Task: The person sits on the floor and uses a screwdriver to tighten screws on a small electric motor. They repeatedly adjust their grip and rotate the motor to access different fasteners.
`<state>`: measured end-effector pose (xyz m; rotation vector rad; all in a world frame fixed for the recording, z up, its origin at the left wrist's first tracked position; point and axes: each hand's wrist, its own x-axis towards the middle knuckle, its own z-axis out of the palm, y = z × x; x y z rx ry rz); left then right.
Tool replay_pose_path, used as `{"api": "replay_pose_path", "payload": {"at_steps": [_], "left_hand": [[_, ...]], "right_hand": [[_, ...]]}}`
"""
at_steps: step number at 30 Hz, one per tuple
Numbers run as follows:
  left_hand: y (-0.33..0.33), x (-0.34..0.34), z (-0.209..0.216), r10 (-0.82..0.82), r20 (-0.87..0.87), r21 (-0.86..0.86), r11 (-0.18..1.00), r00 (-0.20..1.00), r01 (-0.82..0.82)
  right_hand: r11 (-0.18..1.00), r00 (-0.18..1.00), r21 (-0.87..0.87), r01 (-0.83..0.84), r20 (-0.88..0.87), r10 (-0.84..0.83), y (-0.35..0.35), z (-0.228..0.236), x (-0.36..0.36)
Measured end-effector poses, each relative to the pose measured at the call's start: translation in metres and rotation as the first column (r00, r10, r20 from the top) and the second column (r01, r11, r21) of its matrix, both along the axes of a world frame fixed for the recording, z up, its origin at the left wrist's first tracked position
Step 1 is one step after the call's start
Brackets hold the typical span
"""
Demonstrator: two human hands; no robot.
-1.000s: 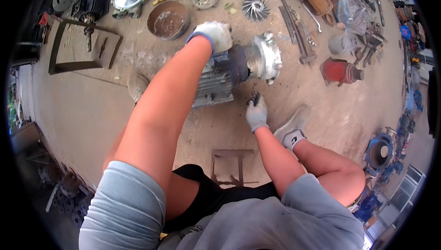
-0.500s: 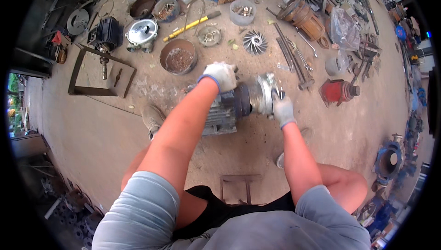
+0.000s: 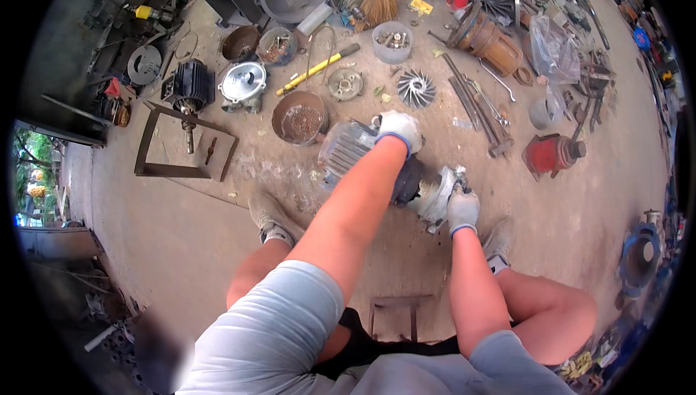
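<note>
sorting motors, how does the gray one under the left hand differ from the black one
The left hand touches the gray motor; nobody touches the black motor. The gray motor has a silvery end piece; the black motor, a bare shaft. Both housings look ribbed.

A tan, dusty-looking floor (image 3: 174,250) is stretching across a workshop, pale smudges marking it and a thin dark seam (image 3: 210,192) running across its left part. At the far left, daylight is coming through an opening (image 3: 36,177), with green foliage (image 3: 30,150) showing outside. Deep shadow is filling the upper left corner.
</note>
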<state>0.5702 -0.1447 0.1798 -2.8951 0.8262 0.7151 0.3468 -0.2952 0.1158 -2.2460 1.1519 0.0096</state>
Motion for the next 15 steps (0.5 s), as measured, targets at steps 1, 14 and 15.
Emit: {"api": "replay_pose_path", "payload": {"at_steps": [1, 14, 15], "left_hand": [[-0.011, 0.005, -0.002, 0.02, -0.009, -0.005, 1.0, 1.0, -0.02], [-0.048, 0.058, -0.076, -0.062, -0.023, 0.027, 0.998, 0.998, 0.062], [-0.045, 0.055, -0.074, -0.042, -0.017, 0.027, 0.999, 0.999, 0.042]], "right_hand": [[0.999, 0.997, -0.04, -0.015, -0.072, 0.012, -0.01, -0.002, 0.008], [0.931, 0.875, 0.124, -0.343, -0.317, 0.365, -0.074, -0.028, 0.092], [0.945, 0.888, 0.154, -0.288, -0.327, 0.324, -0.069, -0.016, 0.094]]}}
